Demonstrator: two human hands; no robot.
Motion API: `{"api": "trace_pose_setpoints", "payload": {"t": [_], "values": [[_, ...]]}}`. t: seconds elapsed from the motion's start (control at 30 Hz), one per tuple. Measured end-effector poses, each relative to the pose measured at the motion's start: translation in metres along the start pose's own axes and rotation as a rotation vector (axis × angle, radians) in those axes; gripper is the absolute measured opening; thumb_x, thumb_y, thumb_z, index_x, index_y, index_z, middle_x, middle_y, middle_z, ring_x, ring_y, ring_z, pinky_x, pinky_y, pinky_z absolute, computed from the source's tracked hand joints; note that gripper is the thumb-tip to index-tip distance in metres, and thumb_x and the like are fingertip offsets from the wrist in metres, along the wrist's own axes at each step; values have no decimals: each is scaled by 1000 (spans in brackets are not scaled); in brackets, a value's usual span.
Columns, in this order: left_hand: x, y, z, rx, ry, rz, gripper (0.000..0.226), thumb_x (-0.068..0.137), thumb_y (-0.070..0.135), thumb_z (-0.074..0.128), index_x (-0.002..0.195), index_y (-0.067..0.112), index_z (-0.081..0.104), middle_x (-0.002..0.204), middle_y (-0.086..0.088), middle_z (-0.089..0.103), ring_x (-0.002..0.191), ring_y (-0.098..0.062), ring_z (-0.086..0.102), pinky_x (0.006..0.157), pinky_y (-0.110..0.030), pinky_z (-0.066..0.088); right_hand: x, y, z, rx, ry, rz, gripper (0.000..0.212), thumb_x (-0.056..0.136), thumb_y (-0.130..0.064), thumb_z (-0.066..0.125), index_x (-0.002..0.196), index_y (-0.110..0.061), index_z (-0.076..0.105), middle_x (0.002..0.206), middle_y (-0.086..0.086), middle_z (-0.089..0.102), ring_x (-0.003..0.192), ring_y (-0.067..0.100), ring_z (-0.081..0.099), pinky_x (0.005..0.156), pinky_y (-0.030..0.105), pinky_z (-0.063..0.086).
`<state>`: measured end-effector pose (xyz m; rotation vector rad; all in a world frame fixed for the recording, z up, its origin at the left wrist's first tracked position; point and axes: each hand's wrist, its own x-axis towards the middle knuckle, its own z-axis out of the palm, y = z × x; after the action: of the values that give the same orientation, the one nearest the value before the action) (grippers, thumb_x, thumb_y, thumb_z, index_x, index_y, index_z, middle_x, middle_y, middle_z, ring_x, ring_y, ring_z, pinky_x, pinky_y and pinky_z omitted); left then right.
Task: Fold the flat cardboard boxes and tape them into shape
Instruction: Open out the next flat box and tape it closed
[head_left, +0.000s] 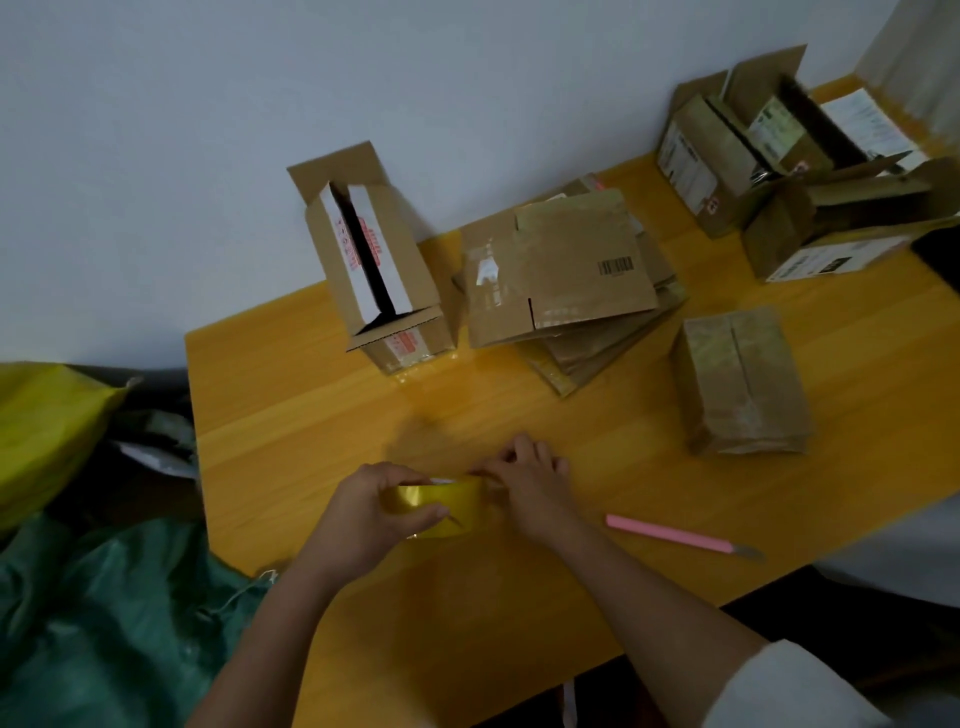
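A roll of yellowish packing tape (447, 506) is just above the near middle of the wooden table (519, 571). My left hand (369, 514) grips the roll from the left. My right hand (535, 488) pinches the tape at the roll's right side with curled fingers. A stack of flat cardboard boxes (566, 280) lies at the back middle. An upright box with open top flaps (374, 265) stands to its left. A closed, taped box (743, 379) sits on the right.
A pink utility knife (680, 538) lies to the right of my hands, blade pointing right. Several opened boxes (779, 161) crowd the back right corner. Left of the table are a yellow bag (47, 431) and a green woven sack (104, 623).
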<state>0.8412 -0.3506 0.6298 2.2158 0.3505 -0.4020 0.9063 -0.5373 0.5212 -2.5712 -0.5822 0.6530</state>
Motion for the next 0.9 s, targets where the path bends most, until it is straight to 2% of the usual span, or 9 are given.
{"api": "trace_pose_setpoints", "payload": {"t": [0.13,0.2,0.27,0.43,0.53,0.6,0.67,0.77,0.9], "values": [[-5,-14,-7,-84,-48,-51,27,63,37,85,87,33,72,95,9,68,86,0,61,73,-16,45,7,-2,-6,29,-67,3,16,95,-33,54,109,-38,59,120,-6,34,114,18,31,86,36,23],[-6,-18,-8,-134,-69,-65,32,60,42,84,89,31,75,95,7,71,87,-8,65,74,-24,49,8,-3,-11,40,-80,1,10,97,-33,52,104,-31,60,124,-6,36,115,18,32,90,38,27],[-6,-18,-9,-183,-70,-70,34,60,41,83,90,26,76,94,4,72,86,-11,67,73,-27,50,8,-4,-15,27,-89,-34,8,99,-28,50,101,-25,57,125,-5,39,116,18,34,92,40,30],[-5,-10,-9,-315,-158,-33,18,74,31,77,87,18,77,90,-10,71,75,-16,63,67,-33,45,-5,4,-23,37,-84,-68,5,101,-17,46,102,-18,52,117,2,52,115,20,43,87,35,30],[-4,1,-8,-369,-171,-11,17,79,28,73,91,16,77,93,-7,72,80,-16,66,69,-28,48,-17,12,-44,164,-26,-10,15,98,-8,47,88,-18,43,96,1,54,100,24,53,75,29,30],[1,17,-9,-415,-164,-7,19,81,27,70,94,15,76,95,-5,73,84,-16,68,71,-25,50,-26,17,-65,281,36,9,14,99,-11,48,87,-18,44,91,0,52,89,22,54,71,29,33],[10,38,-8,-435,-164,-2,22,80,30,69,95,15,75,94,-4,73,85,-16,68,74,-27,50,-38,24,-91,362,117,14,12,99,-14,51,89,-19,47,87,2,56,84,21,56,68,30,39],[27,76,-3,-434,-152,-3,24,81,33,68,97,16,72,95,-2,71,90,-19,66,78,-28,49,-58,38,-129,599,134,109,10,97,-11,53,91,-19,53,84,4,59,79,22,67,68,33,53],[40,126,12,-418,-182,67,16,89,27,63,98,15,69,94,-2,70,87,-16,66,76,-27,50,-84,64,-172,841,238,238,15,94,-7,60,99,-21,62,91,6,53,76,20,64,71,33,61]]}}
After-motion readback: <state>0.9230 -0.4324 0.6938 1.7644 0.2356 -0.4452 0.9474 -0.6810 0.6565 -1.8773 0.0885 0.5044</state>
